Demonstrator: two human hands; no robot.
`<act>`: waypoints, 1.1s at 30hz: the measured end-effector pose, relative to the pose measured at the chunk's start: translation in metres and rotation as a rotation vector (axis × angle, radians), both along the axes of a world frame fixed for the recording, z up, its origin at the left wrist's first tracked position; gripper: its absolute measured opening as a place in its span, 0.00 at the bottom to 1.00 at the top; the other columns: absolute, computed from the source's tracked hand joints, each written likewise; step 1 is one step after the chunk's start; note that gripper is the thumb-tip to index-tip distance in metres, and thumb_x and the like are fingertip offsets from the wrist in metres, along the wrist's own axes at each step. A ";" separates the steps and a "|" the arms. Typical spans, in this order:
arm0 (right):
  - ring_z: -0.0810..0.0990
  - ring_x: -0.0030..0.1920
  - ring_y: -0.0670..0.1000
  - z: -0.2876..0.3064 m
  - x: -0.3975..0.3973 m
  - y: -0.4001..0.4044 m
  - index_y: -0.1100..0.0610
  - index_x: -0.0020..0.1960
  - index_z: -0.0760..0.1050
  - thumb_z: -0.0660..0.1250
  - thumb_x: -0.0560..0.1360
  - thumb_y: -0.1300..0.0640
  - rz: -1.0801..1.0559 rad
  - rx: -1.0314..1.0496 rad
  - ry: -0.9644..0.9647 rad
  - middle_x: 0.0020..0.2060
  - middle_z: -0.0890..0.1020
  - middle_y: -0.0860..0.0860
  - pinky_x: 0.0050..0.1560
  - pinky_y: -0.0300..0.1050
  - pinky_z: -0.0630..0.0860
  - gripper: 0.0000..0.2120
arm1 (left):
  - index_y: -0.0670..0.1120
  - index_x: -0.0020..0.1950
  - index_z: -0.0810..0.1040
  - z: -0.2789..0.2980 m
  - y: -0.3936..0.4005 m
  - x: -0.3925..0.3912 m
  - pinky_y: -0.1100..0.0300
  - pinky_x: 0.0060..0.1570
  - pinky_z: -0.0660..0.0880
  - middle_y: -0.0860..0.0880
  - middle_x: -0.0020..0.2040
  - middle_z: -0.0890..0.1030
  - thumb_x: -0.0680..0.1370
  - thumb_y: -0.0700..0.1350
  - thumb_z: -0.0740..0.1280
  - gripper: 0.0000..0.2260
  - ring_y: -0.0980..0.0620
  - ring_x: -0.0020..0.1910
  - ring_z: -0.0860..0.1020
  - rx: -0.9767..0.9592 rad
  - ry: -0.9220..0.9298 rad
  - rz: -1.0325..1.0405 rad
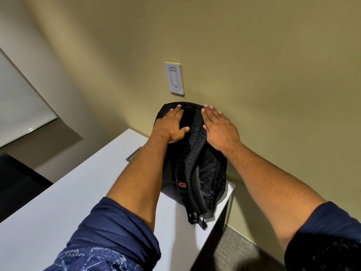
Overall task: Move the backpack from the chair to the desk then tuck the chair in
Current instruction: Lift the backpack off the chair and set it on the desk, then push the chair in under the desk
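Note:
A black backpack (203,173) with a red logo on its strap stands on the white desk (78,192), at the desk's right end, leaning against the beige wall. My left hand (171,125) lies flat on the upper left of the backpack, fingers spread. My right hand (219,127) rests flat on its upper right side, fingers together and straight. Neither hand grips a strap or handle. A dark shape at the far left (17,182) may be the chair; only part of it shows.
A white wall switch plate (174,78) sits on the wall just above the backpack. A metal cable grommet (133,154) is set in the desk's back edge. A whiteboard (19,106) hangs at the left. Grey carpet (234,251) shows right of the desk.

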State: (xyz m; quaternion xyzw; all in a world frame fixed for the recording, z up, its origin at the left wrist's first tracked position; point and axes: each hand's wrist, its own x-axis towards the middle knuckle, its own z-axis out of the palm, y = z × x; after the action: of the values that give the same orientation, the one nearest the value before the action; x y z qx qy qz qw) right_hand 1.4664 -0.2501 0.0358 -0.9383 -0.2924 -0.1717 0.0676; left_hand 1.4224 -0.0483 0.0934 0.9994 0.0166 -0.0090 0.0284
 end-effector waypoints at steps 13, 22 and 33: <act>0.55 0.82 0.54 -0.013 -0.062 0.046 0.62 0.81 0.59 0.56 0.85 0.45 0.101 0.041 -0.178 0.81 0.60 0.58 0.81 0.54 0.53 0.31 | 0.46 0.84 0.50 -0.043 0.041 -0.105 0.48 0.81 0.45 0.48 0.85 0.48 0.84 0.60 0.54 0.33 0.50 0.84 0.47 0.069 -0.309 0.002; 0.54 0.82 0.53 -0.067 -0.145 0.079 0.58 0.82 0.56 0.53 0.83 0.41 0.154 -0.004 -0.079 0.82 0.58 0.56 0.81 0.54 0.53 0.33 | 0.45 0.84 0.51 -0.113 0.089 -0.202 0.54 0.81 0.42 0.47 0.85 0.49 0.82 0.64 0.50 0.36 0.50 0.83 0.45 0.026 -0.350 0.139; 0.52 0.82 0.53 -0.129 -0.244 0.069 0.56 0.83 0.53 0.54 0.83 0.41 0.008 0.049 0.091 0.82 0.54 0.54 0.81 0.55 0.52 0.34 | 0.44 0.84 0.48 -0.176 0.093 -0.322 0.55 0.80 0.39 0.47 0.84 0.46 0.82 0.63 0.51 0.36 0.50 0.83 0.43 -0.017 -0.236 0.176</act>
State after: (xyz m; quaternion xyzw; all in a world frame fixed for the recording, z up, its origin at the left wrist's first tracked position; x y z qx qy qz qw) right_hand 1.2220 -0.1810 -0.0935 -0.9420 -0.2887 -0.1358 0.1043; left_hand 1.1001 0.0449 -0.0827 0.9880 0.1004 0.1110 0.0392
